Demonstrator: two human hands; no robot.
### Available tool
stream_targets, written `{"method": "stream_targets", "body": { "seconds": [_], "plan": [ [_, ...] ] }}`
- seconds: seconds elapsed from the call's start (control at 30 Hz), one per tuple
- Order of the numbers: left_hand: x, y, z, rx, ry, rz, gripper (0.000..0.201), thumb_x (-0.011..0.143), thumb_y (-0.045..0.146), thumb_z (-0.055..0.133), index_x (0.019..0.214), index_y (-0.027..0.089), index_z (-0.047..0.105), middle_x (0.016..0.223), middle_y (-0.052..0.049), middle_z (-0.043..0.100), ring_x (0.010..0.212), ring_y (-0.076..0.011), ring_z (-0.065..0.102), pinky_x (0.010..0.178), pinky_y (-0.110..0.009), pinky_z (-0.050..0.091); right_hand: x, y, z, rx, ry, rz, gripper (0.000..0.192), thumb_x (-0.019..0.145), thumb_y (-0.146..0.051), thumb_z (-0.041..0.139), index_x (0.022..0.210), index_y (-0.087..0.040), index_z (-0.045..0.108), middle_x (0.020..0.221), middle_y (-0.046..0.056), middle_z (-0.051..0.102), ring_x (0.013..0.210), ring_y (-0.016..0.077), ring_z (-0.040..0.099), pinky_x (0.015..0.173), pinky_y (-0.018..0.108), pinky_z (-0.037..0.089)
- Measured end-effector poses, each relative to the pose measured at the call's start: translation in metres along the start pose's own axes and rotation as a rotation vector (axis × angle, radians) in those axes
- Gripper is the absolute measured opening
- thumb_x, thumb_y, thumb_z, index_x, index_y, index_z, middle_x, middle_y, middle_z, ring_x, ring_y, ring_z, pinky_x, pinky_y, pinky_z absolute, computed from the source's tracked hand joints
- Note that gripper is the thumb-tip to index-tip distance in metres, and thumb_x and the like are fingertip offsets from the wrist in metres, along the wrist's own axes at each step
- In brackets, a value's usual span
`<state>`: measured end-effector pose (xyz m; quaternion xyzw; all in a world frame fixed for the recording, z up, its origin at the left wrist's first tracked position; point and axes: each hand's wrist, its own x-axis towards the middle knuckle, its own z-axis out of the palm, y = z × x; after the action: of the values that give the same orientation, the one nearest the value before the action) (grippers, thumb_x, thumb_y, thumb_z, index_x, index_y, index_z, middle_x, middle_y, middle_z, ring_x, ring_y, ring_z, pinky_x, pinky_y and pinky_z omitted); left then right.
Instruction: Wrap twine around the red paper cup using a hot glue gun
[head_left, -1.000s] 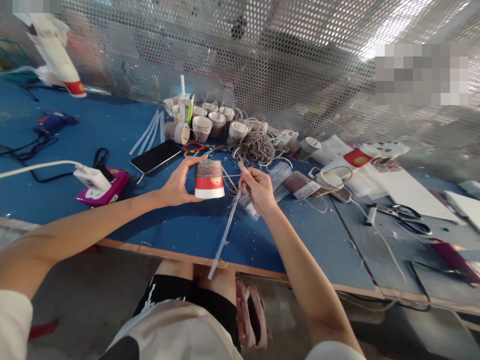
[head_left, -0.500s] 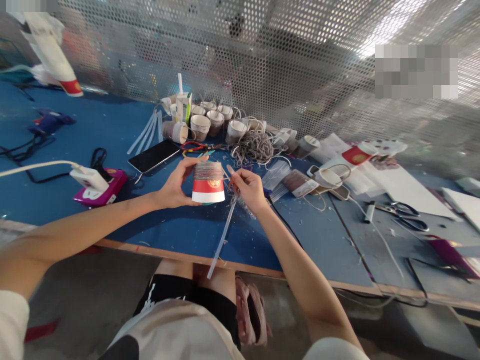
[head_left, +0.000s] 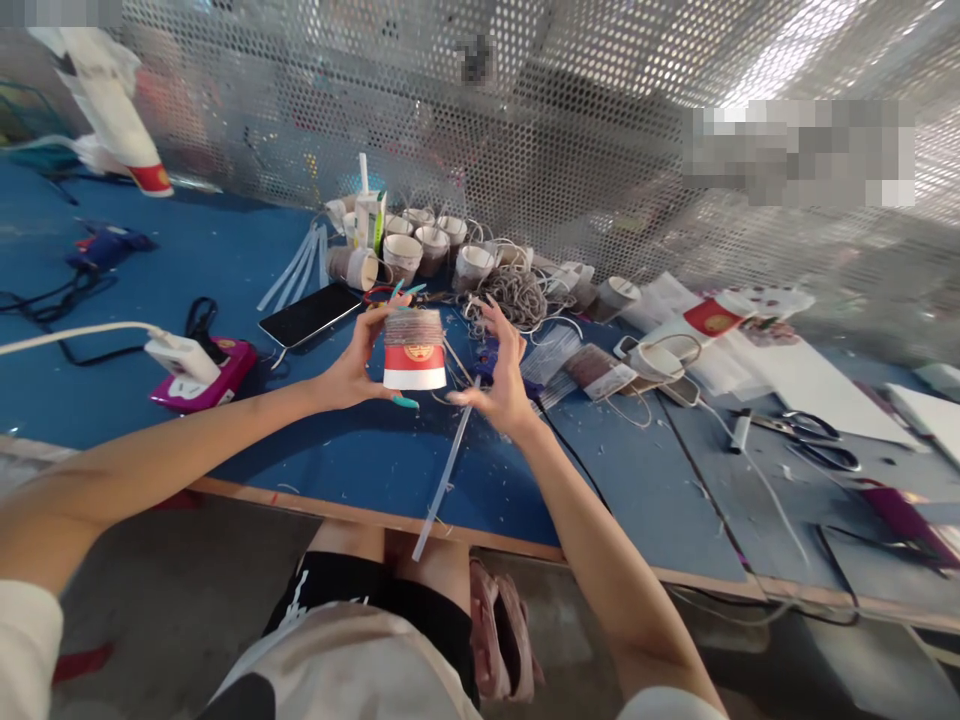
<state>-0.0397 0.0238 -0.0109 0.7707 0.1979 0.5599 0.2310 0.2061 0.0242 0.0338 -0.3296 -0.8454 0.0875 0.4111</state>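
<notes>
My left hand grips a paper cup from its left side, fingers above and thumb below. The cup is upside down, red and white with a gold emblem, and grey-brown cord is wound round its upper part. To the right of the cup, my right hand is open, fingers and thumb spread apart and not touching it. A strand of cord runs off from the cup toward that hand. Behind the right hand sits a blue glue gun, partly hidden, with a clear glue stick pointing toward me over the table edge.
Several cord-wrapped cups and a tangled heap of grey cord stand along the mesh wall. A phone and a pink power strip lie to the left. Scissors and a stack of paper cups are at right.
My right hand has opened from a pinch beside the cup and its fingers have spread. The cup has risen slightly in my left hand.
</notes>
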Motion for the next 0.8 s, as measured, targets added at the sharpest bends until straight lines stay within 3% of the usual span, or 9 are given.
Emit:
{"method": "stream_targets", "body": {
  "seconds": [0.07, 0.13, 0.23, 0.33, 0.43, 0.53, 0.63, 0.8],
  "plan": [
    [0.0, 0.0, 0.001, 0.001, -0.04, 0.008, 0.1, 0.066, 0.057, 0.082, 0.147, 0.037, 0.026, 0.156, -0.017, 0.035, 0.149, -0.0353, 0.03, 0.118, -0.061, 0.032, 0.0, -0.005, 0.0, -0.04, -0.098, -0.073, 0.123, 0.067, -0.079, 0.065, 0.156, -0.023, 0.002, 0.16, 0.021, 0.025, 0.145, 0.0402, 0.029, 0.114, 0.061, 0.027],
    [-0.001, 0.001, 0.002, 0.017, -0.087, 0.007, 0.099, 0.067, 0.058, 0.08, 0.147, 0.036, 0.025, 0.156, -0.018, 0.035, 0.149, -0.0354, 0.03, 0.117, -0.063, 0.033, 0.0, -0.012, 0.002, -0.038, -0.161, -0.079, 0.117, 0.076, -0.065, 0.069, 0.156, -0.025, -0.005, 0.161, 0.02, 0.025, 0.147, 0.0389, 0.028, 0.115, 0.062, 0.025],
    [-0.001, 0.004, 0.001, 0.07, -0.137, -0.006, 0.099, 0.068, 0.061, 0.078, 0.147, 0.034, 0.024, 0.154, -0.018, 0.038, 0.15, -0.0361, 0.028, 0.116, -0.065, 0.032, -0.002, -0.018, 0.007, -0.002, -0.172, -0.068, 0.098, 0.085, -0.038, 0.065, 0.156, -0.027, -0.002, 0.154, 0.017, 0.041, 0.142, 0.0344, 0.038, 0.113, 0.059, 0.031],
    [-0.001, 0.008, -0.001, 0.216, -0.108, 0.005, 0.109, 0.067, 0.063, 0.079, 0.152, 0.033, 0.018, 0.159, -0.015, 0.032, 0.152, -0.0384, 0.02, 0.12, -0.065, 0.025, -0.004, -0.019, 0.008, -0.014, -0.131, -0.068, 0.092, 0.079, -0.022, 0.063, 0.154, -0.027, 0.009, 0.149, 0.014, 0.047, 0.138, 0.0331, 0.039, 0.112, 0.056, 0.034],
    [-0.001, 0.013, -0.001, 0.371, -0.043, 0.081, 0.119, 0.063, 0.059, 0.083, 0.155, 0.029, 0.013, 0.159, -0.018, 0.03, 0.15, -0.0416, 0.024, 0.118, -0.066, 0.028, -0.006, -0.02, 0.008, -0.079, -0.134, -0.052, 0.09, 0.071, -0.018, 0.063, 0.149, -0.027, 0.021, 0.146, 0.012, 0.05, 0.132, 0.035, 0.041, 0.111, 0.058, 0.033],
    [-0.001, 0.017, 0.002, 0.398, -0.036, 0.146, 0.115, 0.069, 0.053, 0.082, 0.156, 0.027, 0.012, 0.148, -0.021, 0.046, 0.139, -0.0376, 0.046, 0.111, -0.06, 0.042, -0.009, -0.019, 0.012, -0.144, -0.121, -0.017, 0.09, 0.067, -0.016, 0.064, 0.147, -0.026, 0.024, 0.143, 0.011, 0.051, 0.128, 0.0363, 0.042, 0.109, 0.058, 0.032],
    [0.0, 0.016, 0.004, 0.465, -0.076, 0.168, 0.108, 0.075, 0.049, 0.079, 0.156, 0.023, 0.013, 0.135, -0.021, 0.057, 0.126, -0.0349, 0.059, 0.103, -0.055, 0.051, -0.01, -0.017, 0.017, -0.2, -0.093, -0.04, 0.087, 0.072, -0.014, 0.062, 0.148, -0.025, 0.02, 0.142, 0.013, 0.051, 0.126, 0.0353, 0.044, 0.108, 0.058, 0.033],
    [0.004, 0.015, 0.001, 0.733, -0.019, 0.323, 0.093, 0.083, 0.035, 0.073, 0.156, 0.019, 0.018, 0.134, -0.022, 0.058, 0.127, -0.0355, 0.058, 0.099, -0.052, 0.055, -0.004, -0.005, 0.003, -0.291, -0.103, -0.116, 0.095, 0.079, -0.022, 0.067, 0.152, -0.02, 0.007, 0.15, 0.022, 0.036, 0.138, 0.0368, 0.035, 0.111, 0.059, 0.031]
  ]
}}
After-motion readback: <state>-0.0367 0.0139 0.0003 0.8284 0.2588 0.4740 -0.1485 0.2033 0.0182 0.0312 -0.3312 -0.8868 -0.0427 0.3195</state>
